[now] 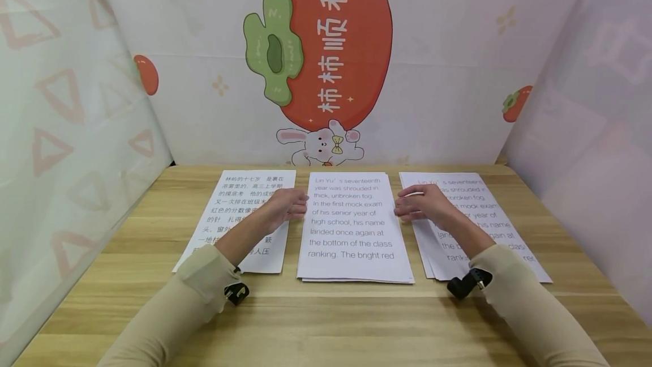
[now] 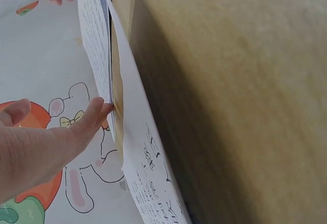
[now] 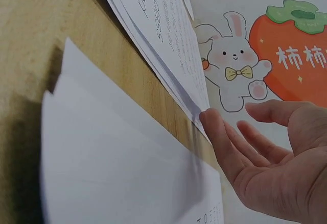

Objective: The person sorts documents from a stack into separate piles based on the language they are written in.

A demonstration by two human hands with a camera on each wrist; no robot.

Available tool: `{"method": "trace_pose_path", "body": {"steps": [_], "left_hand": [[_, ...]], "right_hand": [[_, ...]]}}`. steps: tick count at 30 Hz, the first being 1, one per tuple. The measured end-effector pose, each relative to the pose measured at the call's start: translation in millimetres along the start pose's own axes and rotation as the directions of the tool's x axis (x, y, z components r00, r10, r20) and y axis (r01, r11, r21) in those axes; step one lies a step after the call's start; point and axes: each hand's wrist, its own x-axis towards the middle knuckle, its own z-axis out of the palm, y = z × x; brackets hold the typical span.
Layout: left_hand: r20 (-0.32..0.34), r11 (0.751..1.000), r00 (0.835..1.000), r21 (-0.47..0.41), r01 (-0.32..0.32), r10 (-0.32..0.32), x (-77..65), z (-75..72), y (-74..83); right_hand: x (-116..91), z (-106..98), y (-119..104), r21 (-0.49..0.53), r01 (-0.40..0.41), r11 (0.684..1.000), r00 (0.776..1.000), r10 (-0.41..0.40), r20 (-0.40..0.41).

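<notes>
A stack of white printed sheets with large English text lies in the middle of the table. At its left edge are the fingertips of my left hand, fingers fairly straight, palm facing inward. My right hand mirrors it, fingertips right at the stack's right edge. The left wrist view shows the left hand with its thumb apart from the fingers. In the right wrist view, the right hand has loosely bent fingers, and a forefinger meets the edge of the stack. Neither hand grips anything.
Under the left forearm lies a sheet with Chinese text. Several loosely fanned English sheets lie beneath the right forearm. The wooden table ends at a fabric backdrop with a persimmon and rabbit print; fabric walls stand on both sides.
</notes>
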Motion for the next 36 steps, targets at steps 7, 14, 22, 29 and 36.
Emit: {"method": "trace_pose_path", "body": {"steps": [7, 14, 22, 29, 36], "left_hand": [[-0.039, 0.999, 0.999, -0.029, -0.019, 0.017, -0.2, 1.8, 1.2], [-0.048, 0.999, 0.999, -0.042, -0.025, 0.023, 1.5, 3.0, 2.7], [-0.058, 0.998, 0.997, -0.039, -0.053, 0.051, 2.8, 4.0, 1.9], [-0.041, 0.997, 0.999, -0.079, -0.026, 0.023, 2.4, 4.6, 0.5], [-0.035, 1.000, 0.999, -0.025, 0.009, -0.010, 5.7, 7.2, -1.4]], "right_hand": [[2, 1, 3, 0.024, 0.017, 1.000, 1.000, -0.017, 0.005], [4, 4, 3, 0.011, 0.021, 1.000, 1.000, -0.021, 0.003], [5, 5, 3, 0.000, 0.015, 1.000, 1.000, -0.015, -0.006], [2, 8, 1, 0.011, 0.012, 1.000, 1.000, -0.012, 0.022], [3, 12, 0, -0.023, -0.006, 1.000, 1.000, 0.006, 0.002]]}}
